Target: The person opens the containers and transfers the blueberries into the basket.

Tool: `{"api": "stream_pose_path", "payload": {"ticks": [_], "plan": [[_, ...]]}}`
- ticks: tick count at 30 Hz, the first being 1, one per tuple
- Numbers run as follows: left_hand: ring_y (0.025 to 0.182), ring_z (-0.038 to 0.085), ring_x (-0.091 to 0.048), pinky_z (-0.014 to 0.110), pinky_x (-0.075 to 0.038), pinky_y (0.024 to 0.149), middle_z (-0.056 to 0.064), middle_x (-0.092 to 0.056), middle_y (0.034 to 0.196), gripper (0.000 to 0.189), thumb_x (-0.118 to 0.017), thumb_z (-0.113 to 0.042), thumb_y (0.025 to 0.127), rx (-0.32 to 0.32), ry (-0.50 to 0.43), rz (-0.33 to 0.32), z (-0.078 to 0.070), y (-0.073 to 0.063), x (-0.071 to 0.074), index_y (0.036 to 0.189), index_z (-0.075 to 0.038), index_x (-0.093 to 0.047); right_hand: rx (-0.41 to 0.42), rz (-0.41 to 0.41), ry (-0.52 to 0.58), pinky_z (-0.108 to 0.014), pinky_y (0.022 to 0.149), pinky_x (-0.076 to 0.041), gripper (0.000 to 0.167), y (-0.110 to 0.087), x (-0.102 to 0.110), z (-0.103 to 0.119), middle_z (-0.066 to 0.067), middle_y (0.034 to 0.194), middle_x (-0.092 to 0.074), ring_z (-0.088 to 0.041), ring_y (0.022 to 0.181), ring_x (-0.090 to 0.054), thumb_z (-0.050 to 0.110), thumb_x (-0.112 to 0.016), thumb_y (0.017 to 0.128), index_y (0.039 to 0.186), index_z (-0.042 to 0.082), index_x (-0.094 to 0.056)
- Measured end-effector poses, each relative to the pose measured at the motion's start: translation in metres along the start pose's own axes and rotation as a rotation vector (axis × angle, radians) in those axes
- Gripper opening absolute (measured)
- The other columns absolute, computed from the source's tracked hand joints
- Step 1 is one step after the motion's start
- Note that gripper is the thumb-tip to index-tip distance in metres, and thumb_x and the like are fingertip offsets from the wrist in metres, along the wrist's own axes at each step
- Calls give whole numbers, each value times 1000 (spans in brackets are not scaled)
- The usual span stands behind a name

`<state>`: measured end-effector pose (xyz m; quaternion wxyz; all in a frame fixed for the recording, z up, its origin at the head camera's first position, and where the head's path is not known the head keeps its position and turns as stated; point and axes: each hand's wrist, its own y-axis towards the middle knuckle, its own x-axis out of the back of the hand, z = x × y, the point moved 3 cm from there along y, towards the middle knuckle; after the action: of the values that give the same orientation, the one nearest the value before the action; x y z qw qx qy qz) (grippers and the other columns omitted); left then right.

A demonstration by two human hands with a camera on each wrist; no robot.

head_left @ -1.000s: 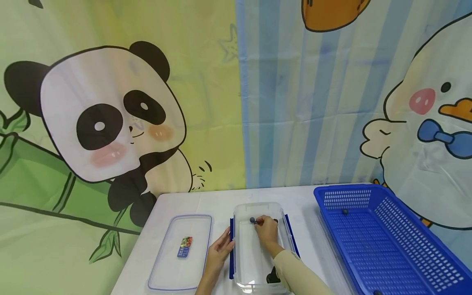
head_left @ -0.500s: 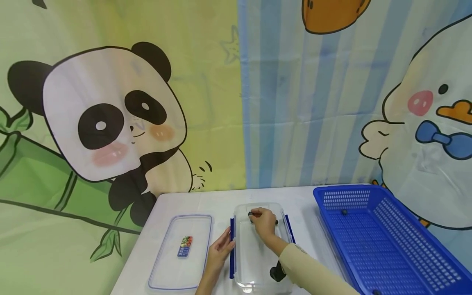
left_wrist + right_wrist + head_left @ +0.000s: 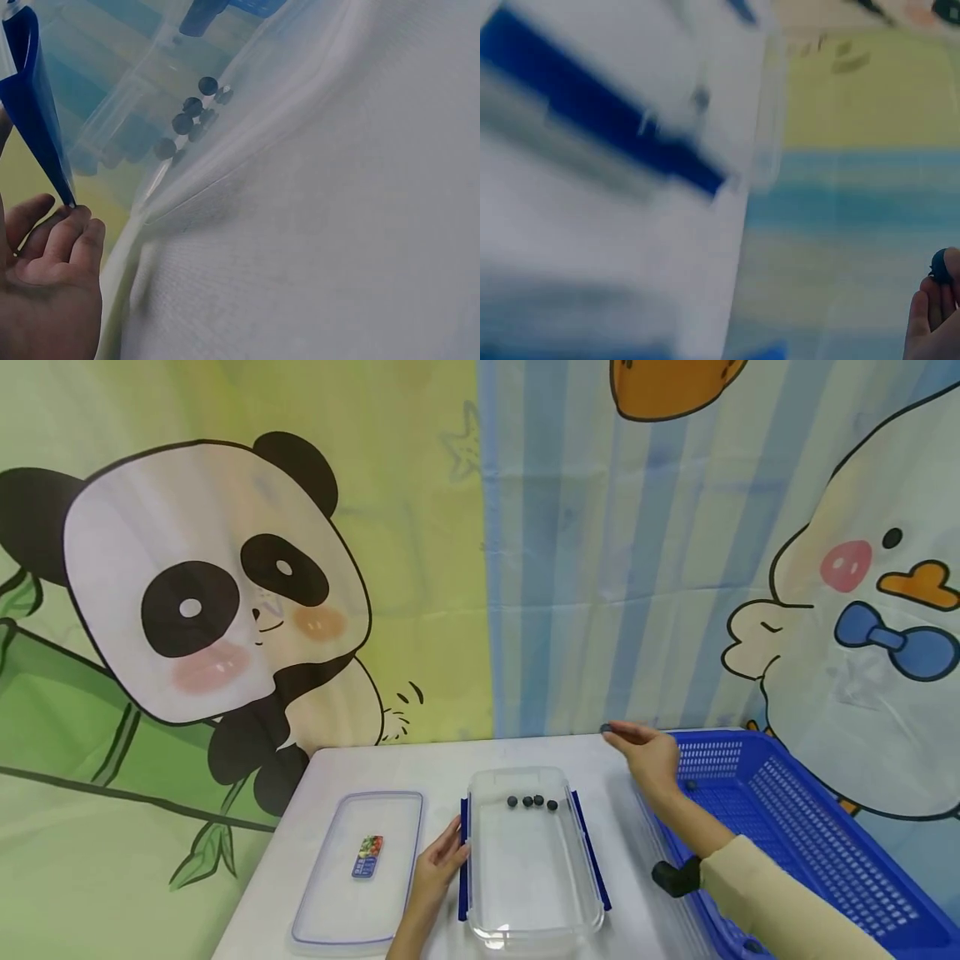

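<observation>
A clear plastic food box (image 3: 534, 877) with dark blue side flaps (image 3: 463, 881) stands lidless on the table, with several blueberries (image 3: 528, 802) in a row near its far end. My left hand (image 3: 437, 870) rests at the left flap; in the left wrist view its fingertips (image 3: 79, 214) touch the lower edge of that flap. Raised between the box and the basket, my right hand (image 3: 651, 762) pinches one blueberry (image 3: 940, 267) between thumb and fingers.
A clear lid (image 3: 322, 910) with a coloured label (image 3: 367, 857) lies left of the box. On the right stands a long blue basket (image 3: 806, 835) with a blueberry (image 3: 691, 785) at its far end. A patterned curtain (image 3: 555, 635) hangs behind the table.
My right hand has left the inside of the box and moved right and up, now with a blueberry in its fingertips. The row of blueberries is uncovered. My left hand stays at the flap.
</observation>
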<state>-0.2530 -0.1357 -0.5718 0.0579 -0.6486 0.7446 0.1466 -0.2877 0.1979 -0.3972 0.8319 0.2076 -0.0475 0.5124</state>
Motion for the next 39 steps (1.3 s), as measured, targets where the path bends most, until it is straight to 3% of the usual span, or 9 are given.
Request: {"api": "stream_pose_path", "payload": {"ticks": [5, 9, 13, 15, 20, 24, 30, 34, 39], "plan": [[124, 19, -43, 21, -38, 98, 20, -33, 143, 58, -65, -4, 84, -14, 12, -10, 0, 2, 1, 135, 6, -39, 33, -134, -180, -25, 59, -51, 35, 20, 73, -55, -8, 94, -70, -12, 83, -64, 33, -72, 80, 104, 8, -71], [123, 19, -44, 21, -38, 98, 22, -33, 141, 57, -63, -2, 85, -25, 11, -6, 0, 2, 2, 135, 8, -37, -31, -214, -316, -17, 65, -46, 34, 16, 112, -89, -16, 102, -67, -14, 87, -62, 26, -69, 84, 108, 2, -68], [124, 20, -42, 20, -38, 98, 21, -33, 142, 56, -62, -2, 86, -23, 11, -16, -2, 0, 6, 135, 8, -37, -76, -262, -319, -29, 80, -47, 35, 15, 128, -131, -13, 100, -69, -19, 85, -62, 30, -68, 84, 107, 3, -68], [124, 20, -43, 20, -37, 98, 21, -33, 142, 56, -62, -1, 86, -18, 1, -18, -2, 0, 7, 135, 9, -36, -40, -271, -348, -26, 81, -48, 35, 23, 133, -173, -12, 99, -69, -15, 84, -62, 31, -68, 84, 107, 4, -69], [122, 16, -45, 20, -37, 98, 22, -33, 141, 57, -63, 1, 84, -3, -30, -15, 0, 1, 5, 134, 10, -36, 62, -193, -501, -12, 59, -45, 36, 40, 144, -255, -10, 98, -69, -8, 83, -59, 38, -66, 84, 105, 9, -70], [123, 18, -44, 20, -37, 99, 22, -33, 141, 58, -63, 0, 85, -4, -25, -7, 1, 2, 2, 135, 10, -36, 103, -36, -519, -34, 65, -49, 33, 27, 142, -225, -12, 90, -70, -28, 83, -63, 34, -71, 81, 97, 5, -71], [126, 24, -40, 20, -36, 99, 20, -32, 142, 58, -63, -1, 85, -7, -19, -2, 2, 2, 2, 135, 9, -35, 70, 183, -511, -53, 69, -48, 26, 6, 132, -179, -20, 89, -68, -37, 83, -62, 15, -73, 78, 95, -4, -69], [126, 23, -40, 21, -37, 99, 19, -33, 143, 59, -64, -3, 85, 11, -18, -5, 3, 3, 3, 136, 6, -36, 86, 207, -573, -57, 77, -40, 24, 4, 130, -175, -24, 90, -66, -42, 85, -60, 9, -71, 79, 96, -7, -68], [126, 22, -40, 21, -37, 99, 17, -34, 143, 59, -64, -4, 85, 25, -17, -6, 2, 2, 4, 136, 5, -37, 149, 70, -592, -60, 78, -35, 20, 15, 126, -183, -24, 86, -67, -43, 83, -60, 8, -71, 79, 92, -7, -69]]}}
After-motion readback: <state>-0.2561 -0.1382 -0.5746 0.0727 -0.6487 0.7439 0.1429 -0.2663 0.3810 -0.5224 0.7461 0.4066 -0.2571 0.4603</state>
